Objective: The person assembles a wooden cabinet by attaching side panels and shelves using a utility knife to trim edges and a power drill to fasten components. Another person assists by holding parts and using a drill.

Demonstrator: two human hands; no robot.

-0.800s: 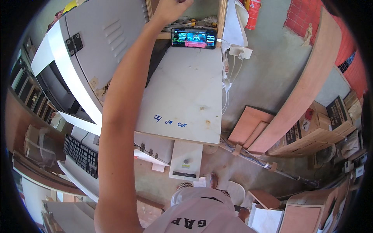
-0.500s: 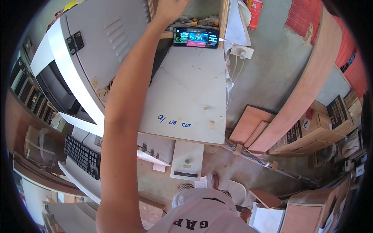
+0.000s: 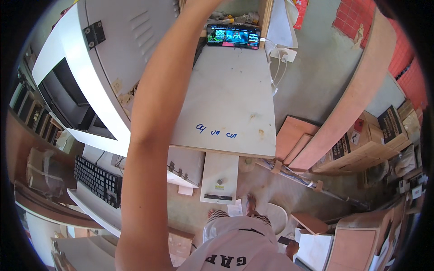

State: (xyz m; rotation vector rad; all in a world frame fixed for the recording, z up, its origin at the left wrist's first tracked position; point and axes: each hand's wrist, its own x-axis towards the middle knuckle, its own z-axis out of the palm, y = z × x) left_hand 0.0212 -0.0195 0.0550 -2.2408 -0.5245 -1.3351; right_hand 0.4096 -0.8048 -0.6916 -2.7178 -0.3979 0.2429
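Observation:
My left arm (image 3: 156, 131) reaches up across the scene, over the left side of a white board (image 3: 226, 99) with blue handwriting. Its hand lies beyond the top edge, near an open wooden-edged compartment. My right hand (image 3: 293, 248) is low at my side, its fingers closed round a dark, flat, rectangular thing (image 3: 285, 240) whose kind I cannot make out. A phone (image 3: 233, 36) with a lit screen stands on its long side at the board's far end, a white cable plugged into it.
An arcade-style white cabinet (image 3: 117, 131) with a hinged grey panel stands left, above a black keyboard (image 3: 97, 180). A long curved wooden panel (image 3: 348, 99) leans at right, beside cardboard boxes (image 3: 361, 144). A white round stool (image 3: 275, 219) is by my legs.
My left hand has moved up out of the picture. My right hand shows more fully, with the dark flat thing. The view has shifted slightly, so the board sits further right.

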